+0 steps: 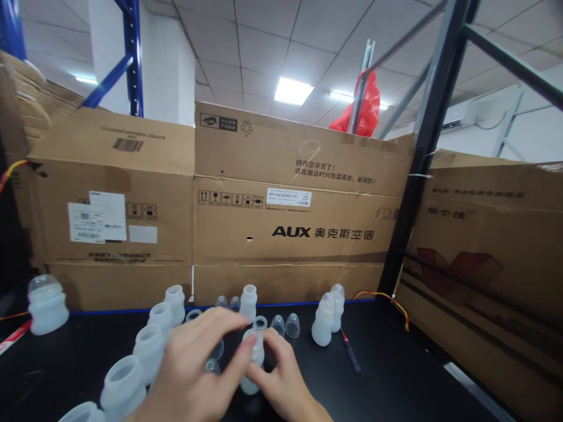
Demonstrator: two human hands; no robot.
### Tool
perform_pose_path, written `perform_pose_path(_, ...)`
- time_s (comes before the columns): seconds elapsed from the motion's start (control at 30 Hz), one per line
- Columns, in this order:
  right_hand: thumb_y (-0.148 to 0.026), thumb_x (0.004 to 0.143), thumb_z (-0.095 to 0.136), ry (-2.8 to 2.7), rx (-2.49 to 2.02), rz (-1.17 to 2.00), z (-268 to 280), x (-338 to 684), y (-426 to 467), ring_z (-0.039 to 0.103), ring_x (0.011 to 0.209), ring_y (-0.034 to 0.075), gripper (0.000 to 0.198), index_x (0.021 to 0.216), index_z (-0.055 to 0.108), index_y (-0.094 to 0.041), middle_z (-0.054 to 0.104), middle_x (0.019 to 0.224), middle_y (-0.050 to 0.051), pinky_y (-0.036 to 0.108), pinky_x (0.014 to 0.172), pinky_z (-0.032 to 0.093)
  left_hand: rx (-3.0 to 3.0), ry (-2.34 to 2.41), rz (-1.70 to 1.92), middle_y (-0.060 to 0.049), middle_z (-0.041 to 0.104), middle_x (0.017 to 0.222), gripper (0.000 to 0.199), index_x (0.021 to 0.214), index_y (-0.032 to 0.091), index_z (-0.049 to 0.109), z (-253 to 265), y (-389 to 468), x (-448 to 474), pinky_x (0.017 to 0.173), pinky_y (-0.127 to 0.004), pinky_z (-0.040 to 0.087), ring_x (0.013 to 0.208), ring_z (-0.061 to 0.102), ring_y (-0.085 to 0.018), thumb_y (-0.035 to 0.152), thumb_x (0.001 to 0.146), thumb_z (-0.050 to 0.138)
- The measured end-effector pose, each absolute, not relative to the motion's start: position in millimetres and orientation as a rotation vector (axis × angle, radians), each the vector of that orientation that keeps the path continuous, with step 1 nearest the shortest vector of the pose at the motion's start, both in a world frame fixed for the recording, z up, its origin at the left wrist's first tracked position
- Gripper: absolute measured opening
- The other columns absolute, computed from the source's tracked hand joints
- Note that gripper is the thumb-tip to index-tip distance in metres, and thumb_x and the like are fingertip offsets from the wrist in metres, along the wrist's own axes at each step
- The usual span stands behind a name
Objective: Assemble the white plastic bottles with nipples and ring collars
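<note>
A small whitish baby bottle (250, 385) stands upright on the black table, between my two hands. My left hand (193, 357) reaches over its upper part, thumb and index finger closed about the top. From the other side, my right hand (284, 372) has thumb and fingers wrapped round the bottle's neck. The fingers partly hide the bottle's top, so its fitting cannot be made out fully. Beyond the hands are an open bottle (248, 305), a collar ring (260, 322) and clear dome caps (292, 326). More clear caps (213, 367) lie partly behind my left hand.
Several open bottles (148, 351) form a row on the left. Two topped bottles (323, 321) and a dark-handled screwdriver (350, 353) are at right. One capped bottle (47, 308) stands far left. Cardboard boxes (290, 258) wall the back; a dark rack post (413, 176) rises at right.
</note>
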State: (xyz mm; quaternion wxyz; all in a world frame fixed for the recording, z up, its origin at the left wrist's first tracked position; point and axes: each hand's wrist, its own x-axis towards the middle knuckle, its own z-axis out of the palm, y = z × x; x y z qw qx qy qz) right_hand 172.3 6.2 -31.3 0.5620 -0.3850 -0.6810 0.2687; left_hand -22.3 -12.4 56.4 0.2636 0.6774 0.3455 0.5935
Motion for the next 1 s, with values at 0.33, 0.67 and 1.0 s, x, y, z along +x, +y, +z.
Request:
perform_pose_path(0.33,-0.029,0.072,0.087,-1.744,-1.16,0.318,-29,180,2,0.069,0.094,0.025,0.05,0.119,0.07,-0.029,0.063,0.111,0.005,0.036,0.088,0.056,1.484,0.881,1.131,-0.01,0.081,0.098,0.047,0.106,0.019,0.071,2,30,5,0.08,-0.035,0.062,0.09,0.077,-0.028,0.052,0.075,0.083)
perform_pose_path(0.67,-0.034,0.068,0.092,-1.599,-1.021,0.556,-35,179,2,0.07,0.084,0.022,0.08,0.138,0.053,-0.028,0.07,0.104,0.004,0.031,0.075,0.056,1.58,0.894,1.134,-0.009,0.079,0.112,0.043,0.108,0.022,0.076,8,16,-6,0.095,-0.039,0.056,0.102,0.074,-0.031,0.039,0.07,0.087)
perform_pose_path(1.0,-0.04,0.055,0.102,-1.255,-0.768,0.98,-15,177,-4,0.07,0.088,0.025,0.082,0.125,0.06,-0.028,0.069,0.103,0.004,0.033,0.072,0.057,1.567,1.008,1.418,-0.01,0.076,0.116,0.043,0.114,0.023,0.071,9,34,-18,0.084,-0.036,0.059,0.113,0.069,-0.031,0.044,0.078,0.082)
